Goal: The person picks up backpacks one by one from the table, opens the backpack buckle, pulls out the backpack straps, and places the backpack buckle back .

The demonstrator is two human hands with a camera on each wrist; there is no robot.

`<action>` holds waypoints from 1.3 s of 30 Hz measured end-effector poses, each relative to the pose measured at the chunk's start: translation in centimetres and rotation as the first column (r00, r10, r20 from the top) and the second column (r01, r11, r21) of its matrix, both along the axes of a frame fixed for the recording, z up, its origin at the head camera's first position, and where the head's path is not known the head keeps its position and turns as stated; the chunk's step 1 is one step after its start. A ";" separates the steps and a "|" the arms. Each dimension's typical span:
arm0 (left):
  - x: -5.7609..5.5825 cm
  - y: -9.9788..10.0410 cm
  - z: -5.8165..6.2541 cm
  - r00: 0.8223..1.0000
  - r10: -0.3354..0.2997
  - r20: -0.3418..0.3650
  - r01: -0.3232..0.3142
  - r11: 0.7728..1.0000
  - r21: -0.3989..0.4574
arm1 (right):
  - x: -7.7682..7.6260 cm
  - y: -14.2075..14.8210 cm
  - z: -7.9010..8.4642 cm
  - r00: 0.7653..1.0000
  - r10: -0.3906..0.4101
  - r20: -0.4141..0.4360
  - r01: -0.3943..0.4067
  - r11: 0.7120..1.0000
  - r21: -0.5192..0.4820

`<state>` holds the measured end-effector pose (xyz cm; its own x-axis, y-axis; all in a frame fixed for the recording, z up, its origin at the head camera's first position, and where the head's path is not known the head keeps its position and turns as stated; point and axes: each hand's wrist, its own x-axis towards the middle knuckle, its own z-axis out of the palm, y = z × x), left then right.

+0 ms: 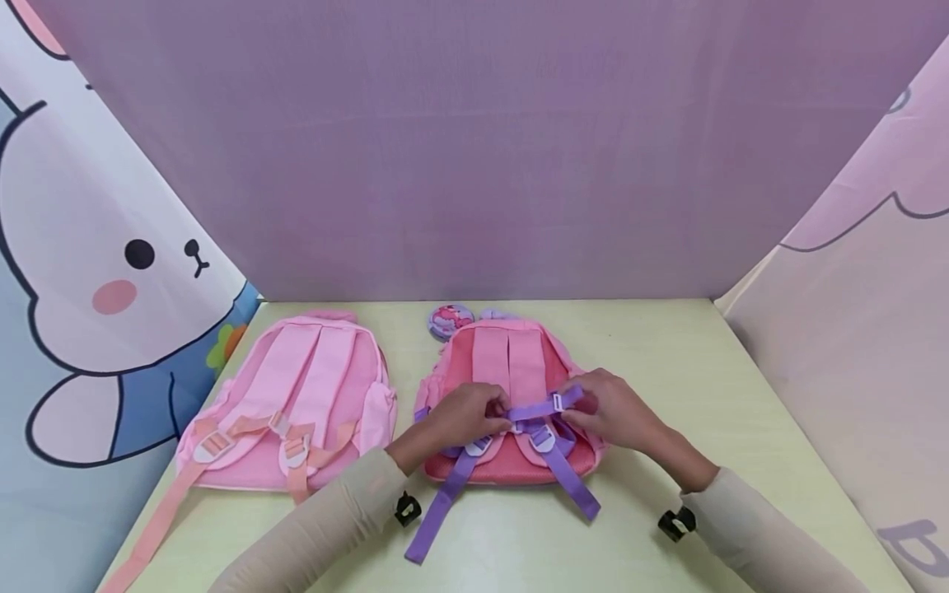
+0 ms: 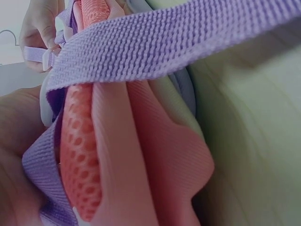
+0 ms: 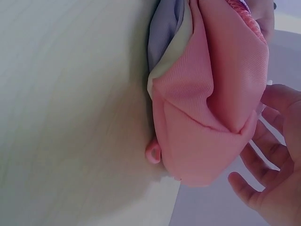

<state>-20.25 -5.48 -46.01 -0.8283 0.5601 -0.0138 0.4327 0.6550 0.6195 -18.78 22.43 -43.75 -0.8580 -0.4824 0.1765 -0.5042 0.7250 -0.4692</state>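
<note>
Purple strap point(image 1: 530, 411) is running crosswise between left hand point(image 1: 469, 410) and right hand point(image 1: 612, 408) — tilting slightly up rightward — across the red-backed backpack point(image 1: 488, 362) on the desk point(image 1: 667, 354). The left is pinching one end; the right, nearer the white buckle point(image 1: 558, 402), is pinching the other.

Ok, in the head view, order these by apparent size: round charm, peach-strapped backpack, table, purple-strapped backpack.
1. Table
2. Peach-strapped backpack and purple-strapped backpack: too alike to rank, the latter partly covered
3. Round charm
</note>
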 end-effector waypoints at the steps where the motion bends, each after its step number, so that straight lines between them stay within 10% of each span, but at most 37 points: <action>1: 0.0 0.0 0.0 1.000 0.000 -0.001 0.000 1.000 -0.004 | 0.0 0.1 0.0 1.000 0.002 -0.002 -0.002 1.000 0.000; 39: -0.3 0.3 -0.1 1.000 -0.002 0.000 0.002 0.998 -0.062 | -0.5 2.7 0.0 0.998 -0.015 0.067 0.011 0.998 0.062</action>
<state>-20.54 -5.14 -46.14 -0.8270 0.5601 -0.0486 0.4341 0.6911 0.5778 -19.28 25.12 -43.70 -0.8731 -0.4795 0.0883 -0.4634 0.7596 -0.4564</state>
